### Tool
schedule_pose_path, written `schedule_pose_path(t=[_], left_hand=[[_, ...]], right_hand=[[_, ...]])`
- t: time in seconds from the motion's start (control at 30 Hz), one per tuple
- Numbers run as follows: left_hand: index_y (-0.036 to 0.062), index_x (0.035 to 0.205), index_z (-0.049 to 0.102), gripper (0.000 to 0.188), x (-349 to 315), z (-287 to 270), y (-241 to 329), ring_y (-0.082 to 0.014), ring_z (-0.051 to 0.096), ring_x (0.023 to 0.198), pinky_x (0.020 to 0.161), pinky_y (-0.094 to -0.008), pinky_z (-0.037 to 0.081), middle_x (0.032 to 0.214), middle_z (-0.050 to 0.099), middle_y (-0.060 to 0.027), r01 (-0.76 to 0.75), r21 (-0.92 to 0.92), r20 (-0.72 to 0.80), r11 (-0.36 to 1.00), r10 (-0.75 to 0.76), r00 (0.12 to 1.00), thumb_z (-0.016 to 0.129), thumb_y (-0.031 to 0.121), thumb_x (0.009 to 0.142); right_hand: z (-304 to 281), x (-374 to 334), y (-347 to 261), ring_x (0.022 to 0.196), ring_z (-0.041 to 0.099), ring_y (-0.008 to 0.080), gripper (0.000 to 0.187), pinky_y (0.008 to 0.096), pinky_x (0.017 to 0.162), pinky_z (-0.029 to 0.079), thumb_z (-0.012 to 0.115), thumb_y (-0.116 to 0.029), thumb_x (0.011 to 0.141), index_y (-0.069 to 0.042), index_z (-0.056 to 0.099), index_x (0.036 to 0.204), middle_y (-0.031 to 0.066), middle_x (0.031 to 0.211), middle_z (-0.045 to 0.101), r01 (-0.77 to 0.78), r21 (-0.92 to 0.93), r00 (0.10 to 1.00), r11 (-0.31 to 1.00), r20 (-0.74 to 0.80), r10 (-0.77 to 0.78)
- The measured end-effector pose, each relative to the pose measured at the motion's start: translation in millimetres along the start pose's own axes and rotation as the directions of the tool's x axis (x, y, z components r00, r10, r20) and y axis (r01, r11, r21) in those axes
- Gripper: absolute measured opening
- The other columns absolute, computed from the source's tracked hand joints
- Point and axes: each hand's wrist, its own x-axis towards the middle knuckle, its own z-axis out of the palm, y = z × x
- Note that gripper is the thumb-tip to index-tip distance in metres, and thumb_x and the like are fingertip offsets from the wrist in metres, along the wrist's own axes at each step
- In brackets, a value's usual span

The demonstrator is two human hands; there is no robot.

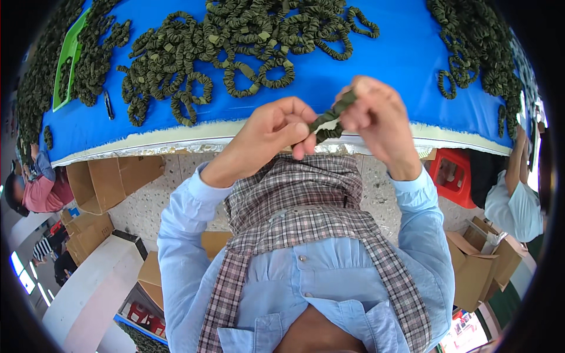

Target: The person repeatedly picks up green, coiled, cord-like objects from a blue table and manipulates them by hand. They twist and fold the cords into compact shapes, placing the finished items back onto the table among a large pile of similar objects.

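Between my two hands, just over the table's near edge, a dark green gathered fabric ring, like a scrunchie (329, 130), is held stretched. My left hand (273, 130) pinches its left end between thumb and fingers. My right hand (376, 115) grips the other end, with its fingertips a little blurred. A large heap of the same green scrunchies (235, 41) lies on the blue table cover (388, 70) beyond my hands. Some single rings lie flat at the heap's near side.
A green tray (69, 59) and a small dark tool (108, 105) lie at the left. More scrunchies (471, 47) are piled at the right. Cardboard boxes (112, 179) and a red stool (452, 176) stand below the table edge. Other people sit at both sides.
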Motion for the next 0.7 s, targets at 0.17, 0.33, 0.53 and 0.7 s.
schedule_pose_path(t=[0.17,0.33,0.53,0.7], left_hand=[[-0.0002,0.104,0.052,0.030,-16,-5,-17,-0.0069,0.054,0.065,0.059,-0.0188,0.043,0.078,0.061,-0.0035,-0.002,-0.105,-0.087,0.994,-0.007,0.996,0.061,0.025,0.092],[0.0046,0.111,0.050,0.023,7,-1,-30,-0.0148,0.058,0.088,0.082,-0.0304,0.047,0.095,0.061,-0.0060,-0.313,-0.347,-0.204,0.884,0.255,0.945,0.057,0.017,0.094],[0.0055,0.116,0.045,0.025,15,7,-44,-0.0203,0.061,0.098,0.090,-0.0381,0.049,0.111,0.059,-0.0092,-0.365,-0.541,-0.286,0.757,0.242,0.927,0.054,0.008,0.093],[0.0026,0.121,0.045,0.037,12,5,-27,-0.0184,0.061,0.092,0.079,-0.0326,0.052,0.104,0.058,-0.0101,-0.362,-0.397,-0.230,0.843,0.291,0.929,0.061,0.014,0.089]], right_hand=[[-8,9,4,0.056,0.044,0.0140,0.033,0.0274,0.056,0.037,0.053,-0.024,0.096,-0.008,0.046,0.068,0.0005,0.055,0.040,0.016,0.212,1.000,0.977,0.013,-0.020],[15,17,13,0.078,0.058,0.0136,0.031,0.0276,0.075,0.047,0.056,-0.031,0.095,0.000,0.058,0.096,0.0054,0.082,0.062,0.077,-0.180,0.982,0.981,0.184,-0.044],[6,7,19,0.092,0.062,0.0121,0.030,0.0271,0.083,0.049,0.061,-0.021,0.093,0.003,0.055,0.110,0.0079,0.098,0.065,-0.007,-0.243,0.997,0.970,0.069,0.025],[15,3,17,0.086,0.061,0.0103,0.027,0.0262,0.078,0.049,0.061,-0.017,0.092,0.003,0.057,0.108,0.0071,0.094,0.066,0.035,-0.265,0.999,0.964,0.007,-0.035]])
